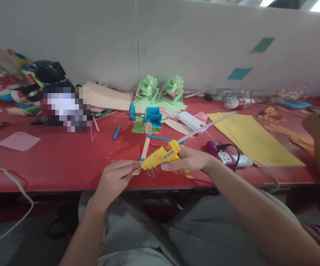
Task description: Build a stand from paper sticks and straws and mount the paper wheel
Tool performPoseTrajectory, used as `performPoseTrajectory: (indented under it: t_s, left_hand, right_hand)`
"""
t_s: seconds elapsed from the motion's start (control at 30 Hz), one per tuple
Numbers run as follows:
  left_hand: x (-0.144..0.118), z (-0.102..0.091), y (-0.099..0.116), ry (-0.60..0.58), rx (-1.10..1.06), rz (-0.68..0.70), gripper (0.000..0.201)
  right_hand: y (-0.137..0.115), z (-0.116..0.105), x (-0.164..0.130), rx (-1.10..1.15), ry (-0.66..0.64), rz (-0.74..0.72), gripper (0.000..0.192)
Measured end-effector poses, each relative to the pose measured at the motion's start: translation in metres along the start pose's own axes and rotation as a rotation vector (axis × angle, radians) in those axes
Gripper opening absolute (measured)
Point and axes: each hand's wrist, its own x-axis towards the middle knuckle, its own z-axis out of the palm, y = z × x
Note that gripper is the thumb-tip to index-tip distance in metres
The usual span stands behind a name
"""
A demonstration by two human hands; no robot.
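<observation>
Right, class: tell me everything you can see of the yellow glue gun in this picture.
The glue gun is small, with a yellow plastic-looking body and a metal nozzle at its left end. A pale glue stick juts from its rear, slanting up to the right. It lies almost level above the front edge of the red table. The right hand grips its handle; the nozzle points at the left hand's fingertips, which pinch something small there.

Both hands (115, 179) (189, 159) closed — fingertips near
</observation>
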Motion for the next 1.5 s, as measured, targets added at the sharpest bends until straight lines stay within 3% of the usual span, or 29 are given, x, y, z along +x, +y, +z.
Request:
performPoseTrajectory:
  t_s: [1.13,1.5]
  left_hand:
    - [0.0024,-0.0013,0.0016,0.009,-0.023,-0.062,0.018]
    - [0.0003,0.0018,0.001,0.022,-0.055,-0.107,0.012]
  right_hand:
    - [-0.0004,-0.0038,-0.0043,0.03,0.018,0.065,0.036]
    - [-0.0017,-0.003,-0.0033,0.007,0.053,0.014,0.036]
